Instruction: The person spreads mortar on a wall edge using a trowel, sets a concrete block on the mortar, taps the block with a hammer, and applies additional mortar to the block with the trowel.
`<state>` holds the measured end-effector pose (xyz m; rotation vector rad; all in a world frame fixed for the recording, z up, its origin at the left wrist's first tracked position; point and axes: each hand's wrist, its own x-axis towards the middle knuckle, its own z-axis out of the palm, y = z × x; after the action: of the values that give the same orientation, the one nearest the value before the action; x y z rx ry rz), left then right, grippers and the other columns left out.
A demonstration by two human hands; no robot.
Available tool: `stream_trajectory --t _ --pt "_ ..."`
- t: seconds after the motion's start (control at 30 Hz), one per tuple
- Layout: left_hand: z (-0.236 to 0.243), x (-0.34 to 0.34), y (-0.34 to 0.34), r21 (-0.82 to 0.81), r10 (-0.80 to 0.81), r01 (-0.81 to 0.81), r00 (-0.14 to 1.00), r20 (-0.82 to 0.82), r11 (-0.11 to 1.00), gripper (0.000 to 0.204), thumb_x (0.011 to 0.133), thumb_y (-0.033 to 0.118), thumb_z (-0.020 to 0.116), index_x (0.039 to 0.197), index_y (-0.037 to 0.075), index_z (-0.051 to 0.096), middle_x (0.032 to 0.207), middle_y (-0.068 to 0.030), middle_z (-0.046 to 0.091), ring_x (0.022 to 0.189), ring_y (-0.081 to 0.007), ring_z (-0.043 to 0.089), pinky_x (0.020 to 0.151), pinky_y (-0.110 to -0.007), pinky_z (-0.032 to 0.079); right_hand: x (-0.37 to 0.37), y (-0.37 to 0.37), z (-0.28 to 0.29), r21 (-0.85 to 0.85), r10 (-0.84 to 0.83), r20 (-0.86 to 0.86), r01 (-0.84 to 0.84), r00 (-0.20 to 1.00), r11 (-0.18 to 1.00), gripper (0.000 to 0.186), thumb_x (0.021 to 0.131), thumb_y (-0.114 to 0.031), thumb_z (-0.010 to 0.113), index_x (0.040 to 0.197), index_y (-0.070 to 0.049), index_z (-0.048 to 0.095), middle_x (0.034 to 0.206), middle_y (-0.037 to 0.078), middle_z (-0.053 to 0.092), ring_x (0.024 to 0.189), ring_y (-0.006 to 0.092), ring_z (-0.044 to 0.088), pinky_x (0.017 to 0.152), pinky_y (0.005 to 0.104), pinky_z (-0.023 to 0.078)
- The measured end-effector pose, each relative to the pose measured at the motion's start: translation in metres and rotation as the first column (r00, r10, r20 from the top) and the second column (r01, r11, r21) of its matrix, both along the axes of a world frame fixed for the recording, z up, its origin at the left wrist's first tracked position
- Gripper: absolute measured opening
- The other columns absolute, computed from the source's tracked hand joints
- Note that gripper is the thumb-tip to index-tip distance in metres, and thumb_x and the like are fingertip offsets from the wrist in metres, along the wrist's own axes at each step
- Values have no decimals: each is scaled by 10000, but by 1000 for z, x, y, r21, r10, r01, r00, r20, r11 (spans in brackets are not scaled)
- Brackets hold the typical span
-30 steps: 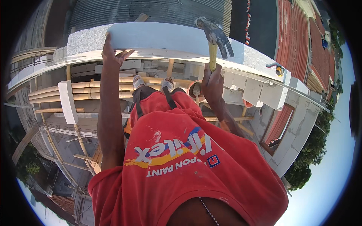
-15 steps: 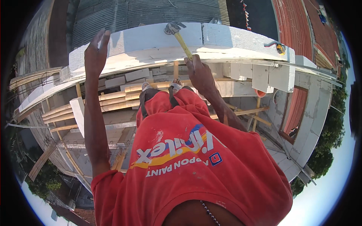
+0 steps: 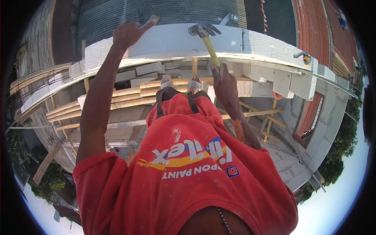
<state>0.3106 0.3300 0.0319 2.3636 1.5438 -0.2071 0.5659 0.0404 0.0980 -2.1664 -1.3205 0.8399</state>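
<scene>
Across the top of the view runs a row of white blocks point(image 3: 172, 43) on a pale ledge. My left hand point(image 3: 129, 33) is at their far edge on the left, thumb and finger stretched out, the rest partly hidden; a pale patch at the fingertips is too blurred to make out. My right hand point(image 3: 224, 82) is closed around the yellow handle of a claw hammer point(image 3: 210, 49), whose dark head lies over or against the middle block's top. A yellow-black tape measure point(image 3: 306, 59) sits on the blocks at the right.
Bamboo poles point(image 3: 125, 98) and my sandalled feet point(image 3: 194, 84) are below the ledge, with stacked loose blocks point(image 3: 148, 68). A red bucket point(image 3: 277, 95) and window opening point(image 3: 309, 115) are on the right. Corrugated roofs point(image 3: 176, 11) lie beyond, trees point(image 3: 340, 156) at the rim.
Since a second ago the raised hammer has come leftward onto the middle block. My left hand has left its grip on that block's left end. Lately the view has shifted, moving the scene rightward.
</scene>
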Motion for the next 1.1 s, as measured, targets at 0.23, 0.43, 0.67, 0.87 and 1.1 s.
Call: stream_trajectory --t 0.23,0.43,0.67,0.87,1.1 --pt "11 10 -3 14 41 -41 999 8 999 942 900 833 262 851 30 751 833 -229 713 853 -385 712 780 -521 538 -30 -13 -36 150 1 123 -19 992 989 277 1034 -267 533 1038 2 471 610 249 576 556 482 583 439 495 383" --pt "17 20 6 -13 41 -42 998 -45 999 919 936 782 232 1057 15 724 1038 -269 702 1014 -438 675 875 -552 510 -44 -8 -12 71 -127 31 124 991 990 346 1050 -337 476 1084 7 485 699 275 621 699 488 633 585 547 473" --pt "-1 9 12 42 109 -104 985 -133 994 882 972 717 233 1128 -9 710 1155 -276 676 1110 -429 647 948 -554 484 -47 -22 -1 47 -121 38 119 992 992 347 1056 -303 454 1152 25 516 929 236 586 788 390 661 639 500 500" --pt "0 15 13 -13 39 -42 983 -178 999 856 989 693 225 1142 -2 701 1131 -273 683 1091 -423 655 920 -553 488 -60 -12 48 556 -414 55 316 909 769 296 1031 -268 539 1065 16 461 674 249 607 629 473 631 511 530 464" --pt "-1 14 12 62 82 -74 989 -127 995 849 996 683 228 1095 -3 718 1107 -264 693 1061 -418 668 878 -553 504 -64 -3 -36 189 -222 70 206 973 960 290 1023 -260 557 966 6 456 623 228 585 592 429 640 483 497 497"
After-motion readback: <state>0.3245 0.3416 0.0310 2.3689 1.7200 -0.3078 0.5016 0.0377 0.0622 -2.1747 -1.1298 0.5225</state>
